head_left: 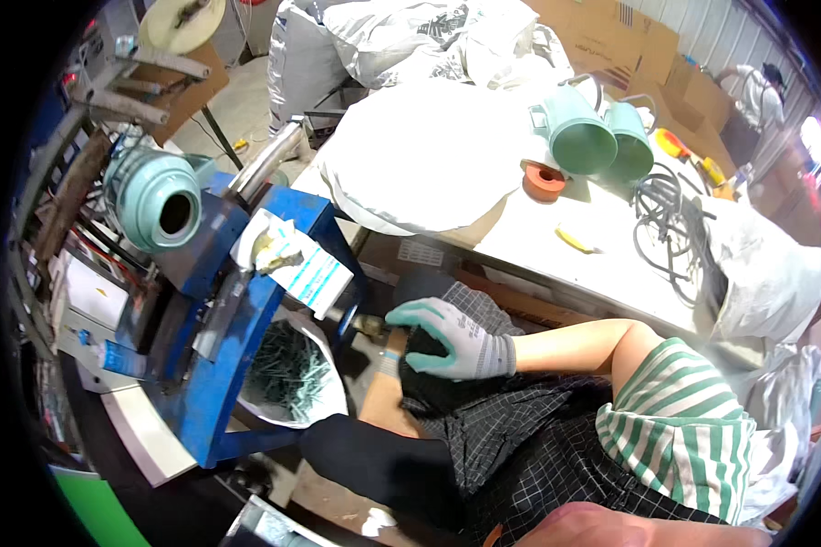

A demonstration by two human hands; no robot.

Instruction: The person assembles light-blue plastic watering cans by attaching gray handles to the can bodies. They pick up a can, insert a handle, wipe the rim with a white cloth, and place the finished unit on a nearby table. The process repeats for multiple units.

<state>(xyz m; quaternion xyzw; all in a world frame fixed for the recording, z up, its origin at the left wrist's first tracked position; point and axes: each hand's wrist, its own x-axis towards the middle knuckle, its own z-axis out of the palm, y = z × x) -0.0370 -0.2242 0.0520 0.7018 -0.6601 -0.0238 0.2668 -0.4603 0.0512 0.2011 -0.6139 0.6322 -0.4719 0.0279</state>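
Observation:
My right hand (456,339), in a pale grey knit glove with green-coated fingers, lies over the dark checked cloth (493,438) on my lap. Its fingers curve forward and the thumb stands apart from them, with dark cloth showing in the gap. No tool shows in this hand. Just past the fingertips is a small metal part (367,325), partly hidden. A white bucket (336,387) of thin dark-green pieces, perhaps screws, stands beside my knee. My left hand does not show.
A blue metal bench (233,365) carries a torn white-and-blue box (315,283). Behind it sits a green round housing (155,205). On the white table (511,242) are two green cylinders (582,141), an orange tape roll (544,181), black cable (670,228) and a large white sack (420,155).

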